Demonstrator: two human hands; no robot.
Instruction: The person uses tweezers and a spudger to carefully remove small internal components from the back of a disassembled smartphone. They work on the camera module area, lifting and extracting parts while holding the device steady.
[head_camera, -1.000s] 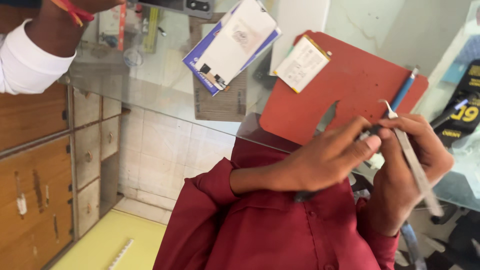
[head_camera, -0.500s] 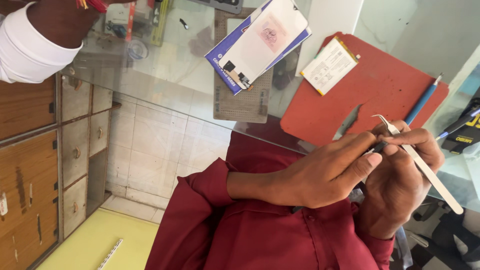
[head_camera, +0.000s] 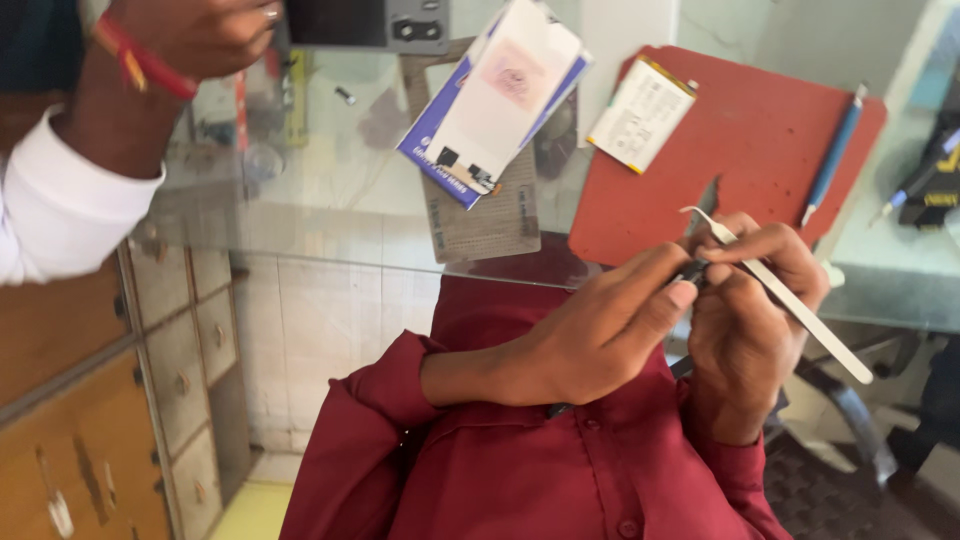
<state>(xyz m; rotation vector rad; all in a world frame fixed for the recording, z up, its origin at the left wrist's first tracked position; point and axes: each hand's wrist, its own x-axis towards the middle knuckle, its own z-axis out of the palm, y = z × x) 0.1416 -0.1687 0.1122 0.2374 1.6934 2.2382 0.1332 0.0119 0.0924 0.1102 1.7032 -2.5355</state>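
My left hand (head_camera: 600, 335) reaches in from the maroon sleeve and pinches a small dark part (head_camera: 693, 271) between thumb and fingertips. Touching it from the right, my right hand (head_camera: 750, 320) grips bent-tip metal tweezers (head_camera: 790, 305), whose curved tip points up-left beside the part. Both hands hover over my maroon shirt (head_camera: 520, 470), just in front of a red work mat (head_camera: 760, 130) on a glass counter (head_camera: 330, 200). What the dark part is cannot be made out.
On the mat lie a white flat battery pack (head_camera: 642, 112) and a blue-handled tool (head_camera: 832, 160). A blue and white box (head_camera: 495, 100) and a grey card (head_camera: 485, 215) rest on the glass. Another person's hand (head_camera: 190, 35) with a white sleeve is at top left. Wooden drawers (head_camera: 90, 420) stand at left.
My hands stay pinched together around the small part and have drifted a little left in view. The tweezers lie flatter. The other person's arm has come further into view.
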